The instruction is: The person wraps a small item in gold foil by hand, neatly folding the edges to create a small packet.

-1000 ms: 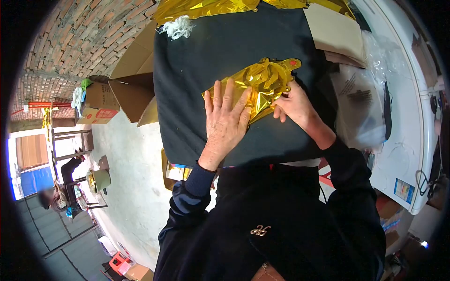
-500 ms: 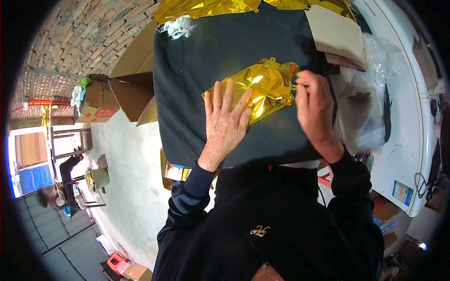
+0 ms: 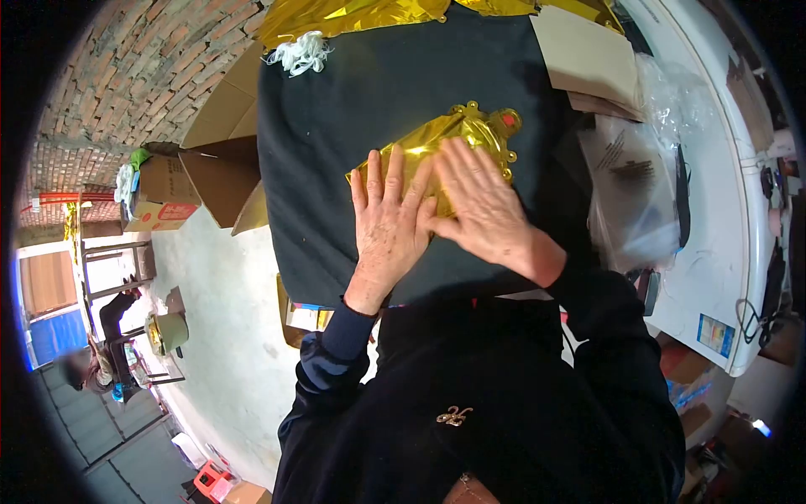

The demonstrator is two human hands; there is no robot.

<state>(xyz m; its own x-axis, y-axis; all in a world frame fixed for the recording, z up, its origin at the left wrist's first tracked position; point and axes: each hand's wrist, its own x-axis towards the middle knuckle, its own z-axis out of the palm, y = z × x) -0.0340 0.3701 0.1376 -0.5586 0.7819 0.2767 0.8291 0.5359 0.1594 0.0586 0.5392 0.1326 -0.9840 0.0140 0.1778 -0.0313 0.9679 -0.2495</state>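
A flat, folded piece of shiny gold foil [image 3: 424, 134], looking like an uninflated foil balloon, lies on the black cloth [image 3: 336, 109]. Small round tabs with holes line its far right end, and a red spot shows there. My left hand [image 3: 389, 218] rests palm down on its left part, fingers spread. Beside it, my right hand [image 3: 480, 202] lies flat over the middle of the foil with its fingers stretched out. The two thumbs are close together, and both hands hide the near part of the foil.
More gold foil [image 3: 353, 21] lies along the cloth's far edge, near a bundle of white string [image 3: 300, 55]. Cardboard sheets [image 3: 588, 52] and clear plastic bags [image 3: 630, 189] are at the right. An open cardboard box [image 3: 222, 160] stands left; another person [image 3: 99, 370] sits further off.
My right hand has moved left from the foil's tabbed end, opening from a pinch to lie flat on the foil. My left hand still rests on it.
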